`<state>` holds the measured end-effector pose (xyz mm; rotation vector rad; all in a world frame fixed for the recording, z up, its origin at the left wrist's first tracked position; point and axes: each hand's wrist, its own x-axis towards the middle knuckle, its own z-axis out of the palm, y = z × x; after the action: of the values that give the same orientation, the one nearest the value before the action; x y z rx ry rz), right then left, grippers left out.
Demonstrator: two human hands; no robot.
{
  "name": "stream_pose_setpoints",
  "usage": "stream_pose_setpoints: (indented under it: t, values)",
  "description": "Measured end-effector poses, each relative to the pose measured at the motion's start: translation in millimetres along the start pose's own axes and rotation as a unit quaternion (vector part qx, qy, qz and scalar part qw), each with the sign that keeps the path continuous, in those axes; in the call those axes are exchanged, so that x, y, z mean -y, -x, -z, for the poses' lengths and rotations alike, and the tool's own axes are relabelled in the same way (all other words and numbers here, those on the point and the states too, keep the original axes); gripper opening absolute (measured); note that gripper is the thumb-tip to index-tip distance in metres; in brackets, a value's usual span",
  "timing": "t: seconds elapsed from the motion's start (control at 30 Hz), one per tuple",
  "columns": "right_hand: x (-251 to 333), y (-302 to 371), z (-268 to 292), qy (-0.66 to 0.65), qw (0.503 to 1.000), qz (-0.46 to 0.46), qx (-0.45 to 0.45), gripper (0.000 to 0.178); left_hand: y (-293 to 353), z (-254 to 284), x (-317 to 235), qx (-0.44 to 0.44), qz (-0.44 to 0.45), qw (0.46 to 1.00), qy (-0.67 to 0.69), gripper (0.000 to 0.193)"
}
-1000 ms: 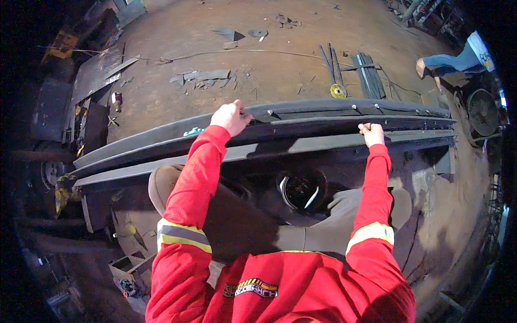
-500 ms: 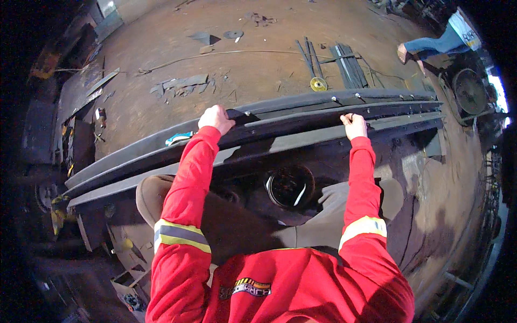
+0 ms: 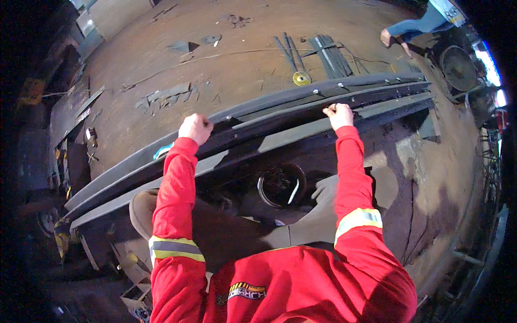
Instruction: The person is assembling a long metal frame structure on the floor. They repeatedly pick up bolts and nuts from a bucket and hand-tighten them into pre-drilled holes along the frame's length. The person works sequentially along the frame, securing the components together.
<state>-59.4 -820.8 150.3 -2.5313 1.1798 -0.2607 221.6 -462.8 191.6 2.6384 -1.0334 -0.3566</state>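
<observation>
Long dark metal beams (image 3: 285, 141) lie side by side across my lap area, running from lower left to upper right. Small bolts (image 3: 340, 85) stick up along the farther beam. My left hand (image 3: 195, 129) is closed over the farther beam, left of a bolt (image 3: 228, 117); its fingertips are partly hidden. My right hand (image 3: 339, 116) is pinched closed above the nearer beam; anything in its fingers is too small to make out. Beside my left wrist a teal and white item (image 3: 162, 151), partly covered by my sleeve, rests on the beam.
Between my legs stands a round dark container (image 3: 281, 185). Beyond the beams lie a yellow disc (image 3: 301, 78), a bundle of dark bars (image 3: 331, 56), scrap pieces (image 3: 164, 94) and a cable. A person (image 3: 417, 27) is at the far right, near a large round drum (image 3: 458, 67).
The whole view has shifted and turned slightly. My left hand has drawn a little nearer to me, its fingers more curled. My right hand stays about the same place along the beams.
</observation>
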Motion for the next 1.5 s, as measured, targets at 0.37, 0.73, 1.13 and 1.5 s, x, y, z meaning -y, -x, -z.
stream_pose_setpoints:
  t: [0.37,0.73,1.13,1.5]
  values:
    - [8.9,3.7,10.6,0.002,0.999,-0.034,0.030,0.029,-0.5,17.3,22.0,0.001,-0.050,0.986,0.156,0.027]
    - [7.0,2.6,8.9,-0.026,0.999,-0.020,0.000,0.025,5.6,20.8,28.2,0.118,-0.065,0.942,0.307,0.026]
    - [2.0,0.8,7.3,-0.071,0.996,-0.042,0.042,0.026,7.0,4.4,11.5,-0.017,-0.082,0.971,0.225,0.025]
    - [-4.8,-1.3,2.1,-0.049,0.998,-0.027,0.022,0.026,4.0,-7.3,14.1,-0.058,-0.071,0.957,0.276,0.030]
